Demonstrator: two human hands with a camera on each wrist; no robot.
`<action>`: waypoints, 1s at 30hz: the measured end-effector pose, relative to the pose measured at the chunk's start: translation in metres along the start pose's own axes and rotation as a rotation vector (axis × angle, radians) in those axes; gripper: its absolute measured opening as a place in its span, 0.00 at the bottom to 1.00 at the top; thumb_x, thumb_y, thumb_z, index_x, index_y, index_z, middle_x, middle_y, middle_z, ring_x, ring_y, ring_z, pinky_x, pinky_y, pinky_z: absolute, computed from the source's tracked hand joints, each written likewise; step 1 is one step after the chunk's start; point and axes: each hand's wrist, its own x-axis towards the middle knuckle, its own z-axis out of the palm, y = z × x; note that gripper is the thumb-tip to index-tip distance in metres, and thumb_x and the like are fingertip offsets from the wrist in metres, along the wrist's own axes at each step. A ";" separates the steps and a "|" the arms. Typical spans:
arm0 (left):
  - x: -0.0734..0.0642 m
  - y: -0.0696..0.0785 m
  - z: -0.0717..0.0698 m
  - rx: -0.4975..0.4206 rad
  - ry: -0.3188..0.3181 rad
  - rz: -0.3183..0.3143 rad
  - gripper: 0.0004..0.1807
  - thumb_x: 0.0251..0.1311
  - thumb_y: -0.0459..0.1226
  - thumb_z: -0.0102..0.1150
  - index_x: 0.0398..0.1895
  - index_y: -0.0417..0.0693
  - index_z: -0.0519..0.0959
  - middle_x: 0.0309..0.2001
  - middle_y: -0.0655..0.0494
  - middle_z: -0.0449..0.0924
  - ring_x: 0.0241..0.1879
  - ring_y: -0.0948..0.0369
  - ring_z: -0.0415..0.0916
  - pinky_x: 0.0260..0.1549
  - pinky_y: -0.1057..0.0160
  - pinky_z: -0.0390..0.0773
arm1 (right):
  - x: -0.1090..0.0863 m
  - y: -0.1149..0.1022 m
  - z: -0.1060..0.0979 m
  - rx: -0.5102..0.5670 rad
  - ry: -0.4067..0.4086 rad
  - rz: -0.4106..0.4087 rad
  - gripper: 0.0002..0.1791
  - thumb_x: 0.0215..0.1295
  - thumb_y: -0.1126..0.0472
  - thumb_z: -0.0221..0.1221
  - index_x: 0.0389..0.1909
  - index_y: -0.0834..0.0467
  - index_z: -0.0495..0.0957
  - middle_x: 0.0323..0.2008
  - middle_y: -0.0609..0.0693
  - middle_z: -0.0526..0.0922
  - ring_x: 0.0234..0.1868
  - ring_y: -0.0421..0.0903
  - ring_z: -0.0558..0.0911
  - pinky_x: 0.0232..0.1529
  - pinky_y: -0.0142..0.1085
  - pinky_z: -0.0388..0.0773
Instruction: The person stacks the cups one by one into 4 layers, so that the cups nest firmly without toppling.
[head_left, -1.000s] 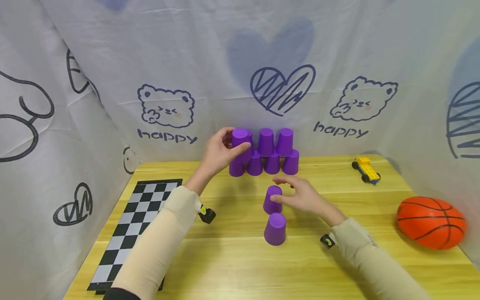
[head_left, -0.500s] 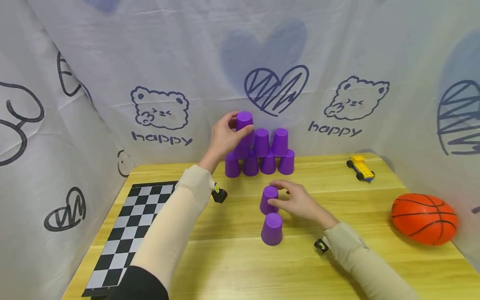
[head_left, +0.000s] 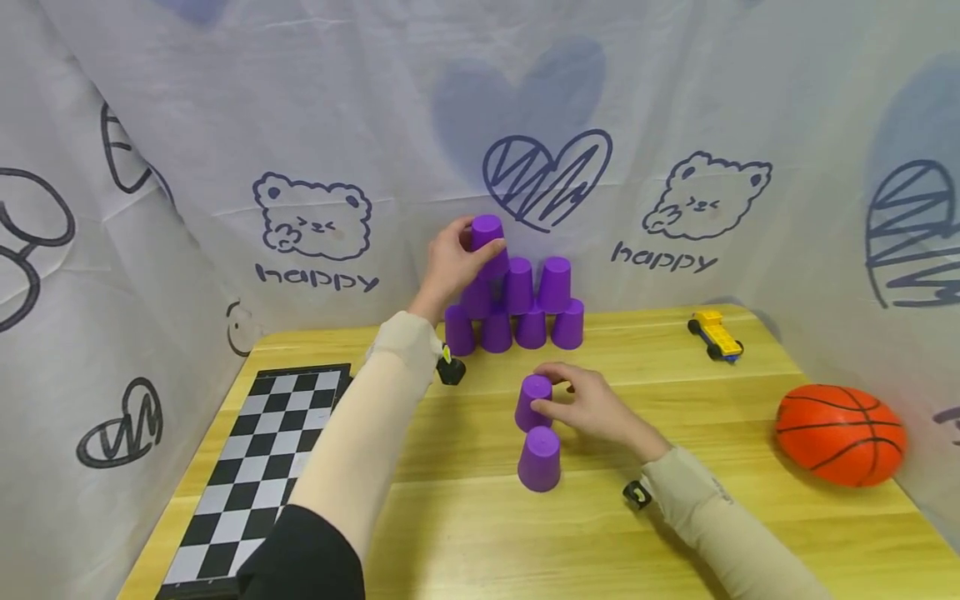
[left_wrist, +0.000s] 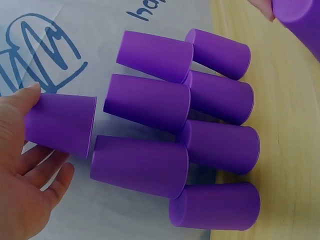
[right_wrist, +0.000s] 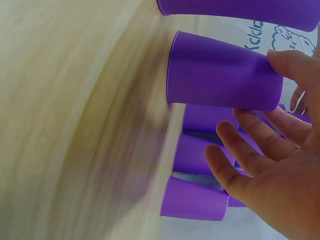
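My left hand (head_left: pixel 455 260) grips an upside-down purple cup (head_left: pixel 487 242) between thumb and fingers. That cup hangs just above the left end of a cup stack; in the left wrist view a narrow gap separates the held cup (left_wrist: pixel 62 122) from the second-row cups (left_wrist: pixel 142 162). Below them, several more cups (left_wrist: pixel 220 205) form the bottom row. My right hand (head_left: pixel 592 404) pinches another upside-down purple cup (head_left: pixel 532 404) near its top, with the thumb (right_wrist: pixel 292 65) on one side and fingers on the other. One more cup (head_left: pixel 539 460) stands just in front of it.
A black-and-white checkered board (head_left: pixel 258 467) lies at the left of the wooden table (head_left: pixel 480 542). An orange basketball-patterned ball (head_left: pixel 840 435) sits at the right, and a yellow toy truck (head_left: pixel 716 335) at the back right. Printed cloth (head_left: pixel 420 100) hangs close behind the stack.
My left hand has raised its cup from beside the second row to above it. My right hand has closed its fingers onto the farther loose cup. The head view has shifted slightly.
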 end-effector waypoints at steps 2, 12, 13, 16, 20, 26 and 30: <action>0.003 -0.001 0.003 0.007 -0.002 0.003 0.34 0.65 0.49 0.73 0.70 0.47 0.75 0.58 0.45 0.86 0.56 0.52 0.84 0.61 0.55 0.83 | -0.001 0.000 -0.001 0.003 -0.002 0.001 0.23 0.66 0.52 0.73 0.60 0.52 0.82 0.51 0.46 0.88 0.55 0.50 0.84 0.57 0.57 0.83; 0.009 -0.002 0.009 0.052 0.015 -0.015 0.35 0.65 0.49 0.73 0.71 0.47 0.75 0.60 0.45 0.86 0.59 0.52 0.84 0.62 0.56 0.82 | -0.003 0.000 -0.001 0.004 -0.007 0.001 0.24 0.67 0.51 0.72 0.61 0.51 0.81 0.51 0.46 0.88 0.55 0.49 0.85 0.56 0.56 0.84; 0.010 -0.002 0.009 0.048 0.017 -0.018 0.35 0.65 0.49 0.73 0.71 0.47 0.75 0.61 0.45 0.85 0.59 0.52 0.84 0.62 0.56 0.82 | -0.003 0.000 -0.001 0.005 -0.008 0.000 0.24 0.67 0.51 0.72 0.61 0.51 0.81 0.51 0.46 0.88 0.55 0.49 0.84 0.56 0.56 0.84; 0.012 -0.002 0.010 0.038 0.024 -0.025 0.34 0.64 0.49 0.74 0.69 0.47 0.75 0.62 0.45 0.85 0.61 0.52 0.84 0.63 0.57 0.82 | -0.002 0.000 -0.001 0.005 -0.008 -0.004 0.23 0.67 0.52 0.72 0.61 0.51 0.81 0.51 0.45 0.88 0.55 0.49 0.84 0.56 0.56 0.84; 0.014 -0.003 0.012 0.036 0.024 -0.035 0.32 0.64 0.49 0.74 0.66 0.47 0.76 0.62 0.46 0.85 0.61 0.53 0.84 0.63 0.58 0.82 | -0.002 0.001 0.000 0.006 -0.004 -0.007 0.23 0.67 0.52 0.72 0.61 0.50 0.81 0.51 0.45 0.88 0.54 0.48 0.85 0.55 0.54 0.84; 0.016 -0.002 0.013 0.038 0.014 -0.038 0.32 0.64 0.50 0.74 0.66 0.46 0.76 0.62 0.46 0.85 0.62 0.53 0.83 0.63 0.58 0.82 | -0.002 0.002 0.000 0.009 -0.004 -0.003 0.24 0.67 0.52 0.72 0.61 0.51 0.81 0.51 0.45 0.88 0.54 0.48 0.85 0.56 0.54 0.85; 0.017 -0.003 0.014 0.056 0.015 -0.037 0.33 0.64 0.51 0.74 0.67 0.47 0.77 0.62 0.46 0.85 0.61 0.53 0.83 0.63 0.57 0.82 | -0.002 0.004 -0.001 0.005 -0.012 0.001 0.24 0.67 0.52 0.72 0.62 0.50 0.81 0.52 0.45 0.88 0.55 0.48 0.85 0.56 0.54 0.85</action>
